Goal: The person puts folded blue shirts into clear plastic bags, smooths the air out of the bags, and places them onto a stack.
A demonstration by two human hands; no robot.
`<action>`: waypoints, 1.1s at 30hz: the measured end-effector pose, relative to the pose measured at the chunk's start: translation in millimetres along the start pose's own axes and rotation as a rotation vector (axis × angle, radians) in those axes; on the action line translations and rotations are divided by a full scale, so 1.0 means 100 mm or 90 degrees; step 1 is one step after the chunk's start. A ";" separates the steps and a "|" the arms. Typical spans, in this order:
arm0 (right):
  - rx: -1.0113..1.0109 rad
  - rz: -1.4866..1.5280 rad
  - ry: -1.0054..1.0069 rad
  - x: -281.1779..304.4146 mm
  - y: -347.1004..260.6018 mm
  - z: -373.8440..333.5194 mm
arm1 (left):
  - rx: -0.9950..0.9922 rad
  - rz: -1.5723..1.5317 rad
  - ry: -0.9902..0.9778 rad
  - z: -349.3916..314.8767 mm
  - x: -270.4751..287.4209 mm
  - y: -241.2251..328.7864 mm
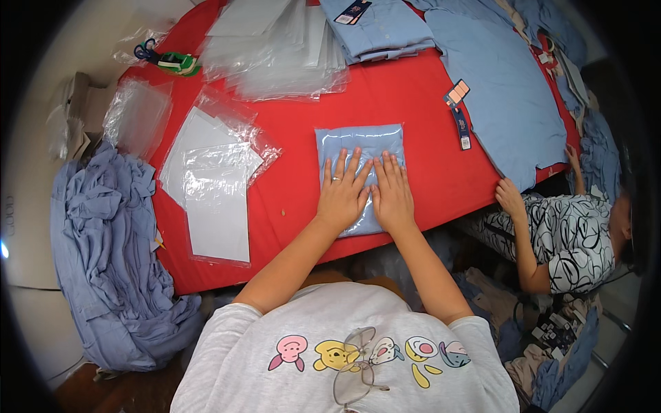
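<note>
Both my palms press down on a folded light-blue garment in a clear plastic bag point(358, 138), which lies on the red-covered table point(296, 103) in front of me. My left hand point(343, 189) rests flat on its left side, fingers spread and a ring on one of them. Close beside it, my right hand point(392, 189) is flat too, with the fingers stretched out. The two thumbs nearly meet at the middle of the bag. Neither hand grips anything.
White cards in clear sleeves point(219, 206) lie at left, near more empty bags point(275, 69). Scissors point(144, 49) and a green tape dispenser point(180, 64) sit far left. A co-worker's hand point(511, 199) touches a spread blue garment point(502, 103) at right. Crumpled blue garments point(113, 261) hang at left.
</note>
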State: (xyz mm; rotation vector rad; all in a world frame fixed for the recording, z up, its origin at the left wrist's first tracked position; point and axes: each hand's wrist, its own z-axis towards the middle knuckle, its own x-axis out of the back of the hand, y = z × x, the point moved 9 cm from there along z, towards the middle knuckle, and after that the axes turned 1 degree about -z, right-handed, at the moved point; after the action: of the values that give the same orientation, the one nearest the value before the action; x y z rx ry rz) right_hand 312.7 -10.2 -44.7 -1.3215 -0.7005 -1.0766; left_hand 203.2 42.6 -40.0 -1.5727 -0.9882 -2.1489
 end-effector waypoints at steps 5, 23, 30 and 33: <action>-0.007 -0.023 -0.009 -0.01 0.03 0.05 | 0.006 0.001 -0.023 0.08 -0.03 -0.01; -0.405 0.518 0.222 0.22 0.88 0.61 | -0.015 -0.026 -0.041 0.08 -0.11 -0.04; -0.461 0.689 -0.082 0.17 0.70 0.83 | 0.017 -0.365 -0.140 -0.10 0.17 -0.20; -0.302 0.614 -0.007 0.97 -0.05 0.74 | 0.212 -0.787 -0.211 -0.50 0.40 -0.60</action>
State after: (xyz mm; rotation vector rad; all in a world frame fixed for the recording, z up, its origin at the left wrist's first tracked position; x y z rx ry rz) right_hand 357.7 41.6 57.0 -1.7809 0.2412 -0.4346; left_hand 117.2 58.1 -32.2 -1.2597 -2.7980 -2.0816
